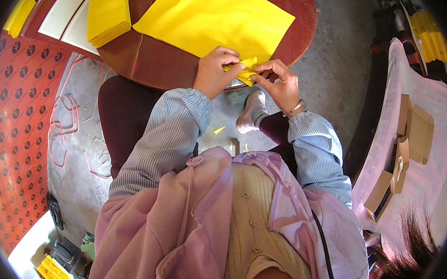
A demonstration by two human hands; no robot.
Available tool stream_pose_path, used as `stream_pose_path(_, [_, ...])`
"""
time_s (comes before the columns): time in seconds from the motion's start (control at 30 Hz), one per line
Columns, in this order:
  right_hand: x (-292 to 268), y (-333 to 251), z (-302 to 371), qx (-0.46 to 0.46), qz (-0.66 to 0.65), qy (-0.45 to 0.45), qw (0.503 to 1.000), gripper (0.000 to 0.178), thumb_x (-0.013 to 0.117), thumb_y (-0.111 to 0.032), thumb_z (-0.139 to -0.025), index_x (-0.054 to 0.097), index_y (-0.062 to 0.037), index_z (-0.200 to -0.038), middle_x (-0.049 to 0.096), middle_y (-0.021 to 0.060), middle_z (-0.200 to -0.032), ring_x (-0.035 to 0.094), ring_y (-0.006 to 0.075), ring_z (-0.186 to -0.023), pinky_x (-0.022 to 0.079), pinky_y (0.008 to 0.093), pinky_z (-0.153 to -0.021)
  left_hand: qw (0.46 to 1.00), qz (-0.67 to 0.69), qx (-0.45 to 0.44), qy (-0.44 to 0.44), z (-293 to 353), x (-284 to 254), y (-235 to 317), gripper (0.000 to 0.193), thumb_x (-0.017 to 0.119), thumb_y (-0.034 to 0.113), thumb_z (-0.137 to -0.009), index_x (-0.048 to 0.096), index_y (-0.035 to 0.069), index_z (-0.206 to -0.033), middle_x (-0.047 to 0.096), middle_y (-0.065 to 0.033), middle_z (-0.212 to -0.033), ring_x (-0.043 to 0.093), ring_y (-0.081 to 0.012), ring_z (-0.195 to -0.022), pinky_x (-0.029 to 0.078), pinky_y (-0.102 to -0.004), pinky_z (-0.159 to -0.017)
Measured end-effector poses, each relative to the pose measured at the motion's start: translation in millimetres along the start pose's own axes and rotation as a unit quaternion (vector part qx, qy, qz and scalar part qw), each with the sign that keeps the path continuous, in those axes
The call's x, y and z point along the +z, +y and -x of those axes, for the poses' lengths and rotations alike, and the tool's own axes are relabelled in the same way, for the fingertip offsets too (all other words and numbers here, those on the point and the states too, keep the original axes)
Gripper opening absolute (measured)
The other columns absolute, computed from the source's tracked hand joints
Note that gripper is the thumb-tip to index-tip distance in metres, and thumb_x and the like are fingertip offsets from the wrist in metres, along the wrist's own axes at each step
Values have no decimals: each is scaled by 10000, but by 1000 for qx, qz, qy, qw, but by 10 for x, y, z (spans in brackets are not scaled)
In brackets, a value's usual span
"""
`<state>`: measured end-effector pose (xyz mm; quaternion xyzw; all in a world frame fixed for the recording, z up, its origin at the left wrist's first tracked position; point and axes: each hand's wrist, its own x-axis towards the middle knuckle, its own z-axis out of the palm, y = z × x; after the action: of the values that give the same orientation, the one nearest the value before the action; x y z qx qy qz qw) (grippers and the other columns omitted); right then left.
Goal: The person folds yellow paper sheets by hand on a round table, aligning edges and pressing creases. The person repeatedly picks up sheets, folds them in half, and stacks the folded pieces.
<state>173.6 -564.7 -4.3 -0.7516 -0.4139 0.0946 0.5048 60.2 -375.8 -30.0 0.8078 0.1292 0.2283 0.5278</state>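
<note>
My left hand (215, 72) and my right hand (280, 85) meet just off the near edge of the round red-brown table (176, 72). Between them is a small bunched piece of yellow fabric-like sheet (247, 73), pinched by the fingers of both hands. Whether it is a corner of the large yellow sheet (214, 19) or a separate piece, I cannot tell. That large sheet lies flat on the table just beyond my hands. A bracelet (294, 107) circles my right wrist, and striped sleeves cover both forearms.
A thick yellow stack (109, 17) stands at the table's left. Bent pinkish wire frames (69, 120) lie on the grey floor, near a red patterned board (20, 129). At right, open cardboard boxes (420, 134) rest on a pink cloth (441, 175). A yellow scrap (219, 130) lies near my shoe.
</note>
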Motion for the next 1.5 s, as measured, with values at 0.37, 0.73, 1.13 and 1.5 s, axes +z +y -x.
stream_pose_path(0.37, [0,62,-2,14,-24,-1,1000,134,855,-39,-864,795,-16,-982,732,49,-885,679,113,-776,533,256,-679,999,7,14,-38,-10,-69,-50,203,792,134,-890,783,2,-1044,724,-121,-1186,733,-247,-1043,591,-323,-913])
stream_pose_path(0.73, [6,-4,-4,15,-3,3,1000,147,857,-28,-854,789,-38,-985,705,30,-902,658,113,-748,518,254,-661,1000,-10,2,-2,7,11,0,202,823,131,-866,783,-11,-1004,740,-122,-1144,744,-228,-1001,597,-314,-901])
stream_pose_path(1.13, [-3,35,6,-5,-32,0,999,163,867,-38,-845,796,-54,-991,719,17,-891,665,93,-768,490,239,-636,1000,10,-27,-1,-23,3,8,204,816,155,-896,796,-10,-1014,754,-116,-1112,752,-211,-976,602,-307,-891])
stream_pose_path(1.5, [9,1,-9,-17,-1,7,1000,138,859,-64,-861,804,-39,-985,722,29,-871,664,101,-741,498,244,-634,1000,3,-17,-4,-11,-17,32,204,794,158,-908,796,-11,-1022,752,-121,-1122,753,-231,-985,601,-318,-893])
